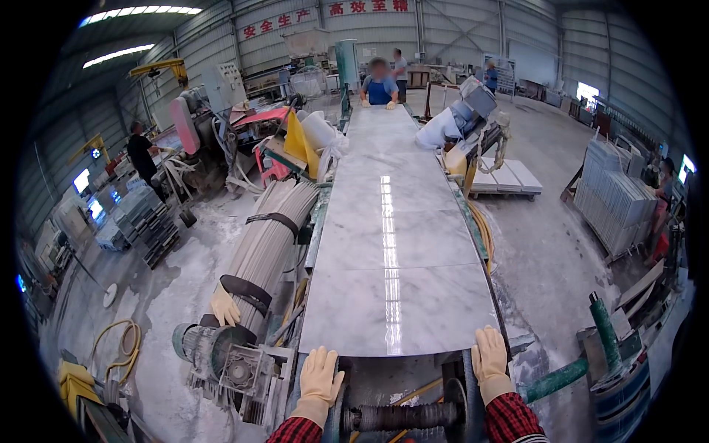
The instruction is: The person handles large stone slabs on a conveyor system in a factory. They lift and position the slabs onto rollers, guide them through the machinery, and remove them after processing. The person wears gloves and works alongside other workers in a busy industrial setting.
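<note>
A nearest polished white-and-grey stone slab lies flat on a long roller conveyor, with more such slabs end to end beyond it. My left hand, in a cream rubber glove, rests by the slab's near left corner with its fingers stretched forward. By the near right corner is my gloved right hand, its fingers also extended along the edge. Neither hand is wrapped round anything. Below the slab's near edge, a dark ridged roller shows between my forearms.
A motor with gearbox sits left, near a loose cream glove on a strapped bundle of strips. Green pipes stand at right. A person in a blue apron has both hands at the conveyor's far end. Stacked slabs stand far right.
</note>
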`<state>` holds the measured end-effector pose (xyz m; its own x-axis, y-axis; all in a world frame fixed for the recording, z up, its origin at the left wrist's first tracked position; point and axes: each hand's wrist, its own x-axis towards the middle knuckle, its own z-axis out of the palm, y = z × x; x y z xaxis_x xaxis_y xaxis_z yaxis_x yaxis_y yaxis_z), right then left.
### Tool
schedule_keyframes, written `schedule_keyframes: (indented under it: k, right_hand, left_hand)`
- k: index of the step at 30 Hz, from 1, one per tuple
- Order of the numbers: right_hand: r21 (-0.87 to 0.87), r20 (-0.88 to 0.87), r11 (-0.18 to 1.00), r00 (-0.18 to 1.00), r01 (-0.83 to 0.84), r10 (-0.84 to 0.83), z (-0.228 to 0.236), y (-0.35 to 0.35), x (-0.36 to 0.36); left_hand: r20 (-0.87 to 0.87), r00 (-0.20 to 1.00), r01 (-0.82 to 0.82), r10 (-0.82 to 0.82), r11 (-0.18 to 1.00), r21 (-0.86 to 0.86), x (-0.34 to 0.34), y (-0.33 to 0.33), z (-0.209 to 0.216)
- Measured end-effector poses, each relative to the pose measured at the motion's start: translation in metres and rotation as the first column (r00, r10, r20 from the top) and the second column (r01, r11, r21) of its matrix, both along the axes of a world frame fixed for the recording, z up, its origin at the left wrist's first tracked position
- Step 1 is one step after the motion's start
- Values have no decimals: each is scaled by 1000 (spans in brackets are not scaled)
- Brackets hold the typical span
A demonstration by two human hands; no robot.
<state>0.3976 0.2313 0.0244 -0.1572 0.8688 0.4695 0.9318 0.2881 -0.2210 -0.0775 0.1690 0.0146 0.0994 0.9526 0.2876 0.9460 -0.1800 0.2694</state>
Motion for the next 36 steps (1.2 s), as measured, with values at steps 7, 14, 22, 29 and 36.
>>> schedule_keyframes:
  k: [7, 14, 22, 29, 36]
  right_hand:
    - [105, 12, 994, 1000, -28, 27, 2, -2, 3]
    - [109, -26, 994, 999, -27, 30, -3, -3, 4]
    - [121, -31, 992, 999, -41, 45, 0, -6, 3]
    - [149, -21, 988, 999, -44, 47, -6, -7, 5]
    - [155, -27, 987, 999, -42, 47, 0, -13, 2]
  left_hand:
    - [2, 1000, -3, 3, 1000, 27, 1, 0, -3]
    - [-13, 1000, -19, 19, 1000, 19, 2, -1, -2]
    - [-20, 1000, -13, 13, 999, 32, 1, -4, -4]
    - [-3, 1000, -9, 9, 1000, 29, 2, -7, -2]
    - [10, 1000, -9, 9, 1000, 19, 3, -11, 1]
